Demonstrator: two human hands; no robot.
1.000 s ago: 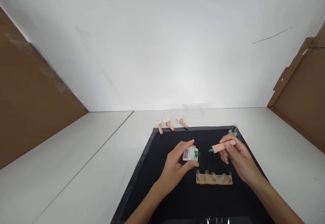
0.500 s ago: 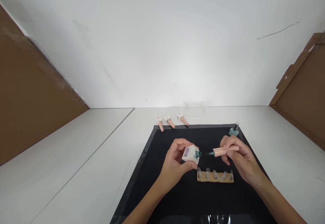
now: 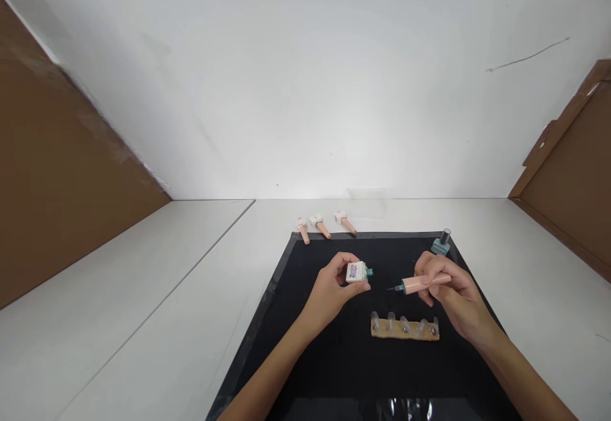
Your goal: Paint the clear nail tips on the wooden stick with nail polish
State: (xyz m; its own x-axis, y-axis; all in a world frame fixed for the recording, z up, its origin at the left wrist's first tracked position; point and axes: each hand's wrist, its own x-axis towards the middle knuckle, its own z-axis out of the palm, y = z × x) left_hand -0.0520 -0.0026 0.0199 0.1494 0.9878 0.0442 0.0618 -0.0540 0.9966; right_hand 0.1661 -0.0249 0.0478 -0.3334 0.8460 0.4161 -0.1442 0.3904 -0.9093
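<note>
Head view has the left hand [image 3: 333,288] curled shut around a small nail polish bottle [image 3: 357,272], thumb under it and fingers over it, held tilted with its open neck pointing right, above the middle of the black mat [image 3: 305,332]. The right hand [image 3: 451,295] pinches the brush cap [image 3: 424,282] between thumb and fingertips, its wet teal tip aimed left at the neck but just apart from it.

The bottle is likely light, hard and smooth, probably glass, so it could slip or break; its flat sides offer the surest hold. The cap is slim and stiff, best gripped mid-shaft, away from the bristles.

The bottle looks white and squarish, with a purple label and a teal neck; the cap is a peach-coloured cylinder.

Near the hands lies a strip of clear nail tips [image 3: 405,329]. A teal bottle [image 3: 442,244] stands at the mat's far right corner, and three peach-capped bottles [image 3: 324,225] lie on the desk [image 3: 167,319] beyond the mat's far edge.
</note>
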